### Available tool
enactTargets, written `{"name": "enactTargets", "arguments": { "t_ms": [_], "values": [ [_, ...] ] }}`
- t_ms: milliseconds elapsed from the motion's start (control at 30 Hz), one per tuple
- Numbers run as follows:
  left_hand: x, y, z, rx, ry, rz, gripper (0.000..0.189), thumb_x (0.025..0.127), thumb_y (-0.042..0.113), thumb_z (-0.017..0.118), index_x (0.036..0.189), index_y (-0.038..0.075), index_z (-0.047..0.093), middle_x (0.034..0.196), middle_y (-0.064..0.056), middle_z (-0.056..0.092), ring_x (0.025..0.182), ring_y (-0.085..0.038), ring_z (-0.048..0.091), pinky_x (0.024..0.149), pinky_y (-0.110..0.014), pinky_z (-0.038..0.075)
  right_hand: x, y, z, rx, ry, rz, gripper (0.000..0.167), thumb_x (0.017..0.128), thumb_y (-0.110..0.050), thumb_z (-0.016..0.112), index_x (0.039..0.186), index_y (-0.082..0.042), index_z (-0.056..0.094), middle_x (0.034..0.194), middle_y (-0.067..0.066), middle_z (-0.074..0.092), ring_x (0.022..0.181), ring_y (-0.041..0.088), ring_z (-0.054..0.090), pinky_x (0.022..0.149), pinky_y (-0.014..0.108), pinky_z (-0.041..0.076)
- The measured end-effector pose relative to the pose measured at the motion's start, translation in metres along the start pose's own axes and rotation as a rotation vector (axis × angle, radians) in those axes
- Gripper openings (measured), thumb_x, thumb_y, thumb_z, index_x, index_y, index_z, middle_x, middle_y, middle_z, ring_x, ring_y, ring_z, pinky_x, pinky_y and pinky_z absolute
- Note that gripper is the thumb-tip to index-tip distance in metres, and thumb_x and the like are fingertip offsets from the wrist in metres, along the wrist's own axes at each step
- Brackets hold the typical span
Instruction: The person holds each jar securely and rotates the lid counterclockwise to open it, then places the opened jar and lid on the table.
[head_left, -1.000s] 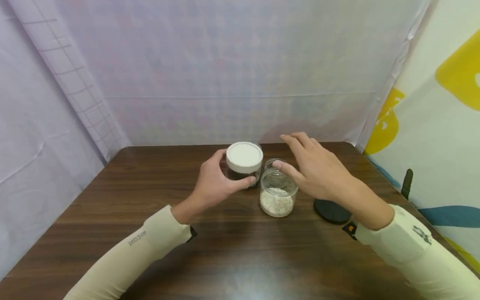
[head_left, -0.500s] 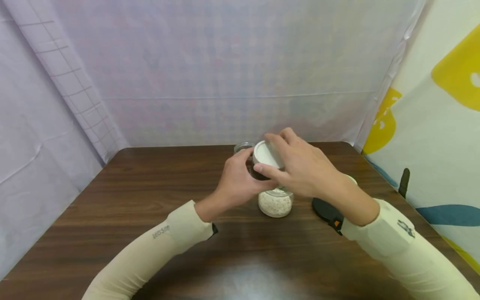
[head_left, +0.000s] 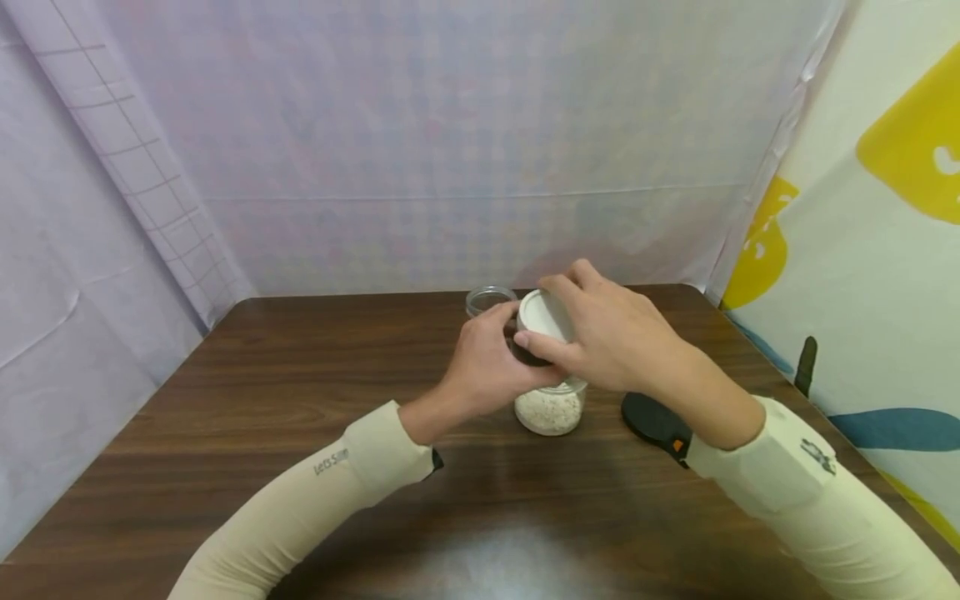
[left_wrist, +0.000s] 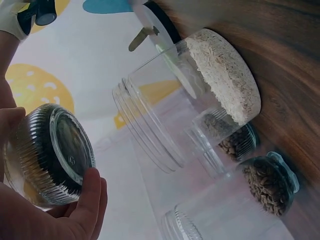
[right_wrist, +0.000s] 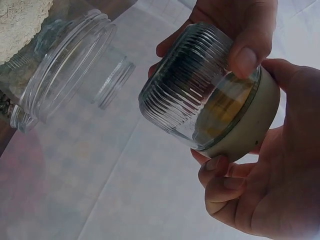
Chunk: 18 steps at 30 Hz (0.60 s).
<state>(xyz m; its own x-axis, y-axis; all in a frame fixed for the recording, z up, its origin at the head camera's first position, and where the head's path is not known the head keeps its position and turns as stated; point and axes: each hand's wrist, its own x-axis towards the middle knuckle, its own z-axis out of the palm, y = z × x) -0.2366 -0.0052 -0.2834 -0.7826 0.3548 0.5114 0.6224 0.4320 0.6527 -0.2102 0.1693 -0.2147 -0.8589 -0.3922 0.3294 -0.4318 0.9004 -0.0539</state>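
A ribbed glass jar (right_wrist: 185, 85) with dark contents is held tilted above the table. My left hand (head_left: 487, 362) grips it around its body, fingers and thumb along the glass. The jar's white lid (head_left: 542, 315) is on its mouth, and my right hand (head_left: 615, 333) grips the lid's rim with thumb and fingers. Right below the hands stands an uncapped clear jar of pale flakes (head_left: 550, 412), its upper part partly hidden by the left hand in the head view.
Another clear jar (head_left: 491, 298) stands behind my left hand. In the left wrist view, a jar with brown pellets (left_wrist: 270, 187) stands beside the flake jar. A black lid (head_left: 648, 417) lies on the wooden table (head_left: 337, 350) at the right. A pale curtain (head_left: 450, 125) hangs behind.
The left hand has brought the ribbed jar rightward, tilting it over the flake jar. The right hand has come down from beside it onto the white lid and grips it.
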Motion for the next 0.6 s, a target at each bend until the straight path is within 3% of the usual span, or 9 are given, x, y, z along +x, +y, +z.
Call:
{"name": "enactTargets", "arguments": {
  "t_ms": [333, 600],
  "values": [
    [-0.001, -0.004, 0.000, -0.053, -0.078, -0.046, 0.059, 0.075, 0.039, 0.090, 0.124, 0.020, 0.063, 0.110, 0.005, 0.067, 0.092, -0.007, 0.065, 0.074, -0.025, 0.057, -0.003, 0.007, 0.002, -0.022, -0.036, -0.095, 0.068, 0.095, -0.065, 0.055, 0.144, -0.018, 0.052, 0.117, 0.007, 0.052, 0.077, 0.019, 0.054, 0.062, 0.032, 0.047],
    [-0.002, -0.006, 0.001, -0.062, -0.096, -0.049, 0.061, 0.073, 0.039, 0.091, 0.125, 0.021, 0.064, 0.108, 0.009, 0.068, 0.092, -0.006, 0.065, 0.074, -0.025, 0.057, -0.005, 0.013, 0.001, -0.003, -0.068, -0.207, 0.062, 0.098, -0.055, 0.056, 0.147, -0.018, 0.050, 0.123, 0.006, 0.053, 0.089, 0.019, 0.055, 0.065, 0.031, 0.049]
  ]
}}
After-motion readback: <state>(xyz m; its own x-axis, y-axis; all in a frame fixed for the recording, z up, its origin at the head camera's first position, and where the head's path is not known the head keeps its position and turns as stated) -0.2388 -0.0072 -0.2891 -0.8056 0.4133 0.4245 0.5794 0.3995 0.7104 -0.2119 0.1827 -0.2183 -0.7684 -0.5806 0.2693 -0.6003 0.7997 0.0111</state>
